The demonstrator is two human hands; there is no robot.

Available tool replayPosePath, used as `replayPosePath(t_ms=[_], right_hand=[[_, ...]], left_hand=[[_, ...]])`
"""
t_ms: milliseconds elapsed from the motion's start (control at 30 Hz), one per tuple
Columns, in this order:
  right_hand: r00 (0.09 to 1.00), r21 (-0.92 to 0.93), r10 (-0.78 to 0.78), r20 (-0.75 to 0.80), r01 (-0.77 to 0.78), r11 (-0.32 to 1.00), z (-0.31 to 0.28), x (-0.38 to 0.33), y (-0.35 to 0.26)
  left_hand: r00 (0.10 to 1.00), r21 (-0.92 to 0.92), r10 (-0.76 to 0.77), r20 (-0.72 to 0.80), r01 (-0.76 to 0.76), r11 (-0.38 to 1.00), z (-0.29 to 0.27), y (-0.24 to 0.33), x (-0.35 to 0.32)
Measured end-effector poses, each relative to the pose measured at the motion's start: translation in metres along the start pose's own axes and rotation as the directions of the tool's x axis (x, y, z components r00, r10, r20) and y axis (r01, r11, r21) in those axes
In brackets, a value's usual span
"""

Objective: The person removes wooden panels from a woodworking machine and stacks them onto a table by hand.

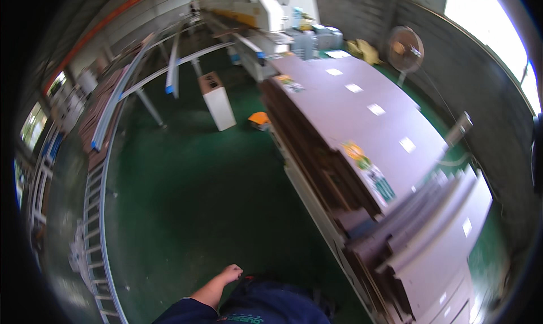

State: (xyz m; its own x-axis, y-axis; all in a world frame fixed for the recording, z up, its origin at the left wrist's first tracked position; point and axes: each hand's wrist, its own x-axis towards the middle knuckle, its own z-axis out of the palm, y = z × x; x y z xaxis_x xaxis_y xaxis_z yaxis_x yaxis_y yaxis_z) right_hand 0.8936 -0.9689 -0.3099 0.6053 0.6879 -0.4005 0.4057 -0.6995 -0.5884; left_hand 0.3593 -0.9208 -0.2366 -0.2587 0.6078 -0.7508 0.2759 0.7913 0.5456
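White box stands upright on the green floor, brown top w/ dark openings; contents can't be made out. Orange item sits on the floor betw. box & boards. Boards, pale-faced w/ brown edges & white labels, lie in a big stack on person's R; nearer stack is uneven, edges staggered. Grey wall, bright window, fan & yellow sack beyond. Ladder-like frame curves along L side; wide floor strip runs betw. it & boards. L hand hangs low over floor, well apart from boards; fingers look curled, but blur, can't tell if gripping anything. R hand out of view, state can't be told.
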Motion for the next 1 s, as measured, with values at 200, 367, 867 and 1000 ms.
replayPosePath(t_ms=[200, 367, 867, 1000], right_hand=[[0.907, 0.037, -0.134, 0.399, 0.13, 0.991, 0.1, 0.026, -0.109], [0.664, 0.149, -0.231, 0.712, 0.178, 0.973, 0.164, 0.073, -0.31], [0.264, 0.583, -0.566, 0.781, 0.014, 0.812, 0.531, -0.073, -1.081], [0.315, 0.724, -0.669, 0.673, -0.093, 0.684, 0.581, -0.071, -1.229]], left_hand=[[0.991, -0.175, -0.08, -0.111, 0.06, 0.983, -0.119, -0.002, 0.04], [0.968, -0.269, -0.157, -0.195, 0.101, 0.958, -0.188, 0.006, 0.102], [0.974, -0.974, -0.031, 0.226, 0.226, -0.001, -0.362, -0.04, 0.261], [0.935, -0.756, -0.345, -0.086, 0.165, 0.634, -0.42, 0.066, 0.338]])
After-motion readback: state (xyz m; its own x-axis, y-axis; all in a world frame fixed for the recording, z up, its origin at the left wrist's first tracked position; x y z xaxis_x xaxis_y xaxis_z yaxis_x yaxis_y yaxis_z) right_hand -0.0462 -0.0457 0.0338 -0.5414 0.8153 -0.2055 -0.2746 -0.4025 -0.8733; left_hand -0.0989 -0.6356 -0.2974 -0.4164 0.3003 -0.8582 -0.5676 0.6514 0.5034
